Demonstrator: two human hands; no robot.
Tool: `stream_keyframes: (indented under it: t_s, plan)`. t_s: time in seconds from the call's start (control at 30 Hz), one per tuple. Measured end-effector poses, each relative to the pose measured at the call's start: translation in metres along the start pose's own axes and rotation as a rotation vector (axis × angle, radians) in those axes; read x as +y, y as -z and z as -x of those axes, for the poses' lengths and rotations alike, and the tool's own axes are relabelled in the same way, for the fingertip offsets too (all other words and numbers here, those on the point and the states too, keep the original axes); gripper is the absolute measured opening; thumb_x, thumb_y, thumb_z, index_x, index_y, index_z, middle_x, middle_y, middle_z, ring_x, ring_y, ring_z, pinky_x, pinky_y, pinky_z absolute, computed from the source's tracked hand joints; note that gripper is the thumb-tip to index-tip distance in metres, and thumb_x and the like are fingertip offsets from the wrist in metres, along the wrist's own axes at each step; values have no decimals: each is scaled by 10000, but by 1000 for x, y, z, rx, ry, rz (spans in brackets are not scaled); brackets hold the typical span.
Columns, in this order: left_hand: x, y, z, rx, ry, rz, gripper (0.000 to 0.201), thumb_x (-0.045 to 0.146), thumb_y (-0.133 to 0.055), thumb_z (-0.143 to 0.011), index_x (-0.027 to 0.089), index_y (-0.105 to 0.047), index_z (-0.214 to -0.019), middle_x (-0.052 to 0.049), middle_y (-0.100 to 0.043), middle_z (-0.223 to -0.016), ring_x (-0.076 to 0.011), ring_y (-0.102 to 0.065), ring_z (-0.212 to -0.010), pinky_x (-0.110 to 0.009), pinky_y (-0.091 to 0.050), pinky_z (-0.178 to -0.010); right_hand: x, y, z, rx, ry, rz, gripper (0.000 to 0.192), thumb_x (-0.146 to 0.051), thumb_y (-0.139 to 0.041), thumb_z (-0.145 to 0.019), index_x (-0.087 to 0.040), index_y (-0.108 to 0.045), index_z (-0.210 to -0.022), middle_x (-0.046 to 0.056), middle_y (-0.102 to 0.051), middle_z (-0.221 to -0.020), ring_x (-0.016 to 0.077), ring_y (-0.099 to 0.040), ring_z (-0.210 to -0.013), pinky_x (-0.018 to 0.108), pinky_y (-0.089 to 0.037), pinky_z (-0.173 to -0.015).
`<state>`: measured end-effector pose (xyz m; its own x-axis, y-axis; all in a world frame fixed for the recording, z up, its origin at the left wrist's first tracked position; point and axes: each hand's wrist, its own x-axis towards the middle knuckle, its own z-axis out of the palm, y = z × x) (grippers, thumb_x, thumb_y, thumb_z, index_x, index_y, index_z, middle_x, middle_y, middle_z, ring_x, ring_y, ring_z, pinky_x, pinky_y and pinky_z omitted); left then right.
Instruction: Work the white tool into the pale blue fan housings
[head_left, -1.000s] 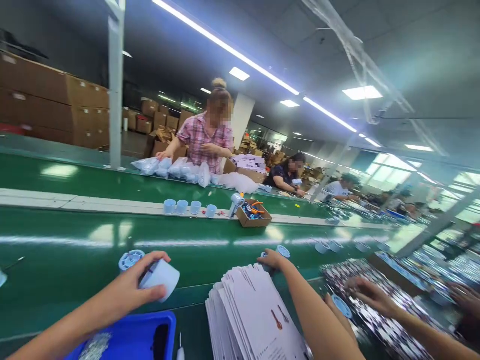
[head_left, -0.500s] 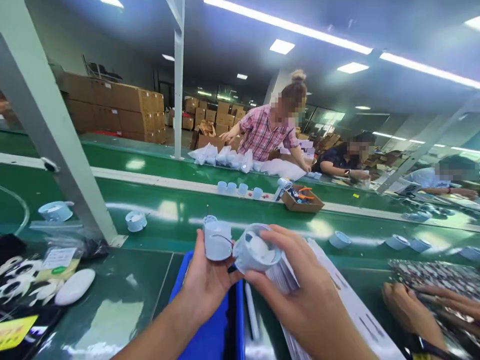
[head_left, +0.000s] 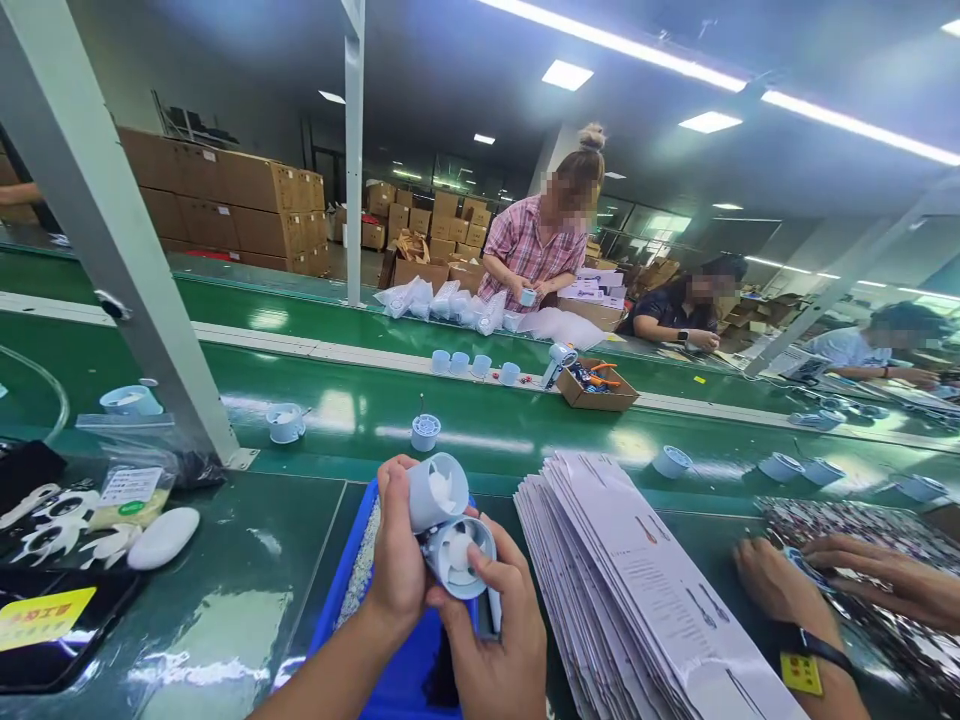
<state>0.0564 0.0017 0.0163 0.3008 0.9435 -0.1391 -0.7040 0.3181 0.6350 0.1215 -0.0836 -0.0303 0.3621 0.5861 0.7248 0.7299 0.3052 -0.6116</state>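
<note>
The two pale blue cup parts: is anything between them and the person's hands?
Nothing visible. The left hand grips the upper cup part directly, and the right hand grips the lower cup part. Both are held above the blue bin, and the parts touch each other.

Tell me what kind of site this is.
Likely a factory assembly line: long green conveyor belts carrying pale blue plastic cups, stacked brown cardboard cartons behind, and seated workers along the belt.

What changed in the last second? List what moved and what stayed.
The right hand left the leaflet stack and took a second pale blue shell; the left hand, holding its shell throughout, brought it against that one above the blue bin. Stack and bin stayed put.
</note>
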Motion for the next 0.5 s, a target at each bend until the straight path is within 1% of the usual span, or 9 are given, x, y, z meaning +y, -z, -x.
stream_keyframes:
  t_s: [0.1, 0.2, 0.27, 0.3, 0.33, 0.37, 0.4, 0.47, 0.5]
  plan:
    - [-7, 9, -8, 45, -176, -120, 432, 613, -604, -757, 262, -421, -929, 59, -620, -678, -133, -627, -517, -208, -450, -481, -13, 4, -3, 41, -196, -139, 266, -432, -545, -900, -246, -600, -1083, 139, -462, -1349, 299, -511, -1214, 471, -514, -899]
    - [-13, 16, -10, 17, -257, -211, 424, 593, -623, -753, 280, -439, -974, 43, -636, -727, -155, -646, -577, -233, -478, -526, -25, 11, -15, 98, -431, -489, 331, -494, -428, -939, -269, -573, -1135, 122, -384, -1385, 270, -448, -1266, 401, -561, -833]
    - [-17, 18, -8, 8, -330, -263, 424, 571, -656, -736, 281, -468, -981, 28, -648, -776, -159, -650, -622, -235, -484, -549, -28, 20, -28, 123, -524, -678, 354, -551, -486, -898, -285, -603, -1098, 92, -423, -1334, 239, -453, -1250, 336, -571, -812]
    - [-17, 17, -7, 2, -358, -280, 424, 572, -661, -730, 279, -480, -976, 24, -651, -784, -162, -651, -642, -236, -486, -557, -29, 26, -35, 120, -552, -781, 357, -580, -514, -871, -290, -630, -1044, 79, -488, -1230, 213, -526, -1150, 285, -583, -734]
    - [-17, 16, -6, -8, -369, -287, 422, 581, -657, -729, 278, -486, -968, 21, -652, -775, -169, -654, -659, -239, -487, -563, -28, 34, -41, 95, -583, -908, 355, -602, -520, -858, -294, -649, -978, 59, -539, -1077, 175, -601, -964, 230, -573, -607]
    - [-16, 14, -6, -16, -365, -287, 417, 592, -645, -733, 278, -487, -958, 21, -652, -752, -180, -658, -669, -246, -489, -564, -28, 43, -46, 55, -611, -1048, 359, -617, -508, -856, -295, -656, -910, 26, -543, -902, 130, -604, -732, 185, -520, -468]
    - [-15, 12, -6, -22, -349, -280, 408, 601, -629, -742, 280, -485, -949, 23, -651, -722, -192, -663, -671, -254, -489, -559, -28, 52, -50, 9, -649, -1178, 379, -629, -478, -864, -292, -649, -855, -6, -502, -768, 95, -531, -549, 162, -450, -372]
    - [-11, 7, -7, -30, -302, -264, 392, 609, -603, -756, 284, -477, -936, 28, -643, -664, -214, -670, -669, -268, -488, -543, -27, 66, -54, -44, -711, -1304, 400, -641, -477, -856, -278, -634, -796, -33, -437, -672, 69, -416, -432, 152, -381, -313]
    - [-10, 6, -7, -34, -285, -263, 396, 615, -604, -752, 285, -475, -929, 29, -639, -650, -218, -670, -665, -270, -486, -536, -27, 70, -54, -43, -728, -1305, 390, -639, -506, -842, -274, -636, -797, -27, -445, -693, 75, -431, -456, 157, -393, -319]
